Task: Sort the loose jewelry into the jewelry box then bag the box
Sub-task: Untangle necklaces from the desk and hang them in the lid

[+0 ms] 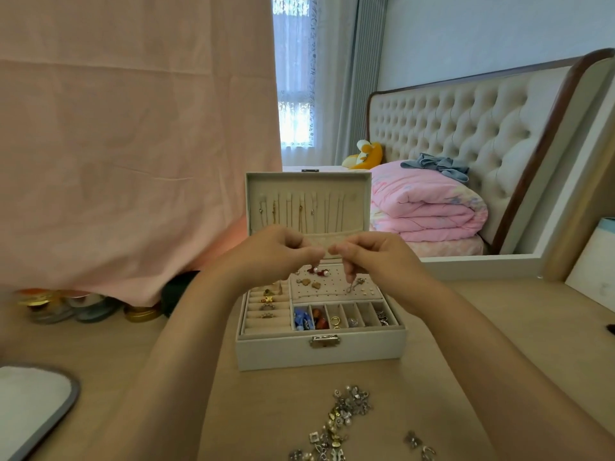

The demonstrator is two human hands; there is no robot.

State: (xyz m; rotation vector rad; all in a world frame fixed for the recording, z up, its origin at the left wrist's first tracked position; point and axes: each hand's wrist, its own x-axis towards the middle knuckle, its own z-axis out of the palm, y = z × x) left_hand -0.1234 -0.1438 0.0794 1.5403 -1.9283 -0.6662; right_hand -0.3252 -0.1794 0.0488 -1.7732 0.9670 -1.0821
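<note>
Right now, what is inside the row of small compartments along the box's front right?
In the jewelry box compartments: blue pieces, red-brown beads, gold rings, silver pieces. One looks empty; deeper contents are hidden.

Tufted headboard (466,128), pink sheet (133,128), perhaps daylit window (294,94)

Soft daylight came through the window (294,94), which was overexposed and glaring. The room was evenly bright with faint shadows. Wide-angle distortion bent the edges, and the picture was slightly soft.
</note>
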